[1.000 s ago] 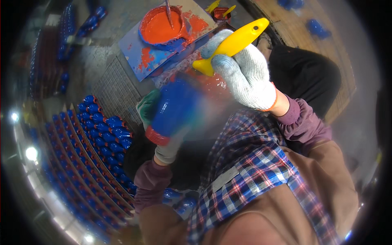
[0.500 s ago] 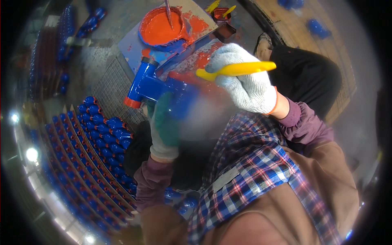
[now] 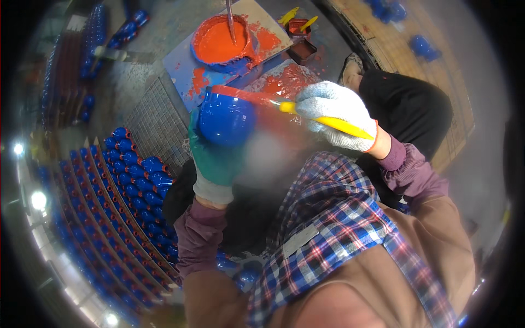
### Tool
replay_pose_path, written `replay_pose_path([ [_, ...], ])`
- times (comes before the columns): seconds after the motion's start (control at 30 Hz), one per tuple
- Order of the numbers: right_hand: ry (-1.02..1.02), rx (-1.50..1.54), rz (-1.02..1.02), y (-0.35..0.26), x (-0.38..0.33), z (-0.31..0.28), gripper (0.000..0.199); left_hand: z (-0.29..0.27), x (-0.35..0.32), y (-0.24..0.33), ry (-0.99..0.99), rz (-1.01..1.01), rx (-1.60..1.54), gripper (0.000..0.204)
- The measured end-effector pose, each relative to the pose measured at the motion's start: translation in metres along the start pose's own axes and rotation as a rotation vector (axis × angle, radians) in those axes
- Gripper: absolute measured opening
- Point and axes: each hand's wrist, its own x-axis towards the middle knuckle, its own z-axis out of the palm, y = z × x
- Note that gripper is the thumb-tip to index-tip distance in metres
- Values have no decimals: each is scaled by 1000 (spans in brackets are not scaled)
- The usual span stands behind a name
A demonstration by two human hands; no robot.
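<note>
In my left hand [image 3: 213, 161], gloved in green with white at the wrist, I hold a glossy blue pipe fitting [image 3: 225, 119]. Its rounded side faces up and a red rim runs along its far edge. The fingers are partly hidden behind the fitting. My right hand [image 3: 340, 109], in a white knitted glove, is closed round a yellow-handled paintbrush [image 3: 345, 128]. The brush's red-coated bristles reach left to the fitting's rim and look to be touching it. A hazy blur covers the area right of the fitting.
Beyond the fitting, a bucket [image 3: 232, 66] of red paint with a stick in it stands on a paint-spattered board [image 3: 183, 74]. Small dark containers [image 3: 302, 51] with yellow-handled tools are to its right. Racks [image 3: 117, 205] of blue parts fill the left. A wooden pallet [image 3: 437, 82] lies far right.
The blue fitting has been turned, so its threaded end no longer shows and its red rim does. My right hand has moved slightly down and tilted, bringing the brush to the rim.
</note>
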Motion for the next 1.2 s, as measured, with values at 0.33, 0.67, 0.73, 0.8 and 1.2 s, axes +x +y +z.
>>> replay_pose_path([
  [0.33, 222, 251, 272, -11, -7, -8, 25, 8, -15, -9, -57, 452, 566, 57],
  [0.67, -143, 11, 555, 40, 73, -3, 49, 0, -35, 17, -359, 1895, 2401, 55],
  [0.73, -309, 40, 717, 50, 71, 8, 52, -2, -33, 14, -458, 2029, 2561, 51],
  [0.8, -314, 92, 714, 58, 63, 20, 54, 0, -30, 7, -479, 1996, 2507, 47],
  [1.2, -135, 58, 447, 7, 46, -2, 37, -2, -31, 3, -440, 1808, 2544, 53],
])
